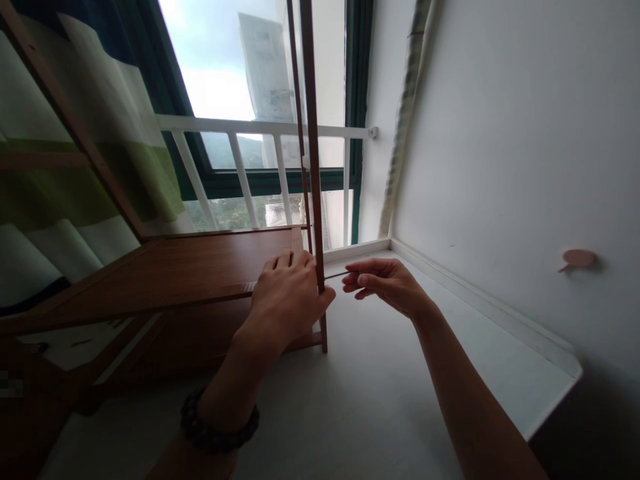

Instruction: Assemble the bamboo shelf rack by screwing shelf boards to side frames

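Note:
A brown wooden shelf unit (200, 267) stands on the white surface, with a flat board joined to a slim upright post (313, 167). My left hand (287, 293) is closed around that post where it meets the board, fingers on the board side and thumb on the right side. My right hand (383, 283) pinches a thin dark metal rod (337, 275) that looks like a hex key. The rod lies nearly level, its far end touching or very close to the post's right face. Any screw head there is too small to make out.
Behind the shelf are a white railing (235, 127) and a green-framed window (353, 87). A striped curtain (125, 147) hangs at the left. The white ledge (475, 340) runs along the wall, which carries a pink hook (579, 258).

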`<state>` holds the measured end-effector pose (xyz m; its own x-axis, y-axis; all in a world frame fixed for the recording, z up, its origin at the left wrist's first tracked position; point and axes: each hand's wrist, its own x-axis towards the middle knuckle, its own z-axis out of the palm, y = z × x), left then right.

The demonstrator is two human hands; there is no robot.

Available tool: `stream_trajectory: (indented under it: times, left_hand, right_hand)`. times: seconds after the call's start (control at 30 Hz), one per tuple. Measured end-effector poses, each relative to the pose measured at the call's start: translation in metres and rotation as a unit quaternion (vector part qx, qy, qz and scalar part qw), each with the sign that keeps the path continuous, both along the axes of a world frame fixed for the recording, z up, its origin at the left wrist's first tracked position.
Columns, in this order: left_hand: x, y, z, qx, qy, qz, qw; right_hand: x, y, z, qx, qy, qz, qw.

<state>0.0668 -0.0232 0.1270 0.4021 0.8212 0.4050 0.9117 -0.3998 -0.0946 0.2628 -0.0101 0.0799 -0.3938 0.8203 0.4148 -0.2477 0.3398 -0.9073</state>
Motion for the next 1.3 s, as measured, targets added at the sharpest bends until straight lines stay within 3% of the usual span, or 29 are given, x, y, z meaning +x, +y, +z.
stream_trajectory:
  times: [0.13,0.37,0.53,0.7,0.8,0.97,1.17,1.3]
  left_hand:
    - [-0.001,0.001,-0.002,0.006,0.003,-0.001,1.0]
    - [-0.002,-0.003,-0.002,0.002,-0.001,-0.003,1.0]
    - [-0.002,-0.003,-0.001,-0.005,0.0,-0.006,1.0]
    - [-0.003,-0.002,-0.001,0.001,0.005,-0.005,1.0]
    - [-0.003,-0.002,0.0,-0.001,0.008,-0.004,1.0]
    - [-0.002,-0.003,0.0,-0.008,-0.002,-0.002,1.0]
    - [-0.002,-0.003,0.0,0.014,0.016,0.0,1.0]
    - [-0.002,-0.002,-0.001,0.006,0.007,-0.004,1.0]
  right_hand:
    - [-0.013,0.002,-0.002,-0.015,0.01,-0.056,0.998]
    - [-0.041,0.003,-0.003,-0.175,0.083,-0.105,0.975]
    - [-0.026,0.004,-0.001,-0.106,0.068,-0.112,0.986]
    - [-0.011,0.003,-0.002,-0.043,0.033,-0.036,0.998]
    - [-0.01,0.002,-0.002,-0.021,0.001,-0.052,0.998]
    - [-0.019,-0.003,0.0,-0.048,-0.077,-0.04,0.995]
    - [-0.029,-0.007,0.004,-0.144,-0.005,-0.027,0.989]
    - [-0.019,-0.004,0.003,-0.118,0.0,-0.018,0.993]
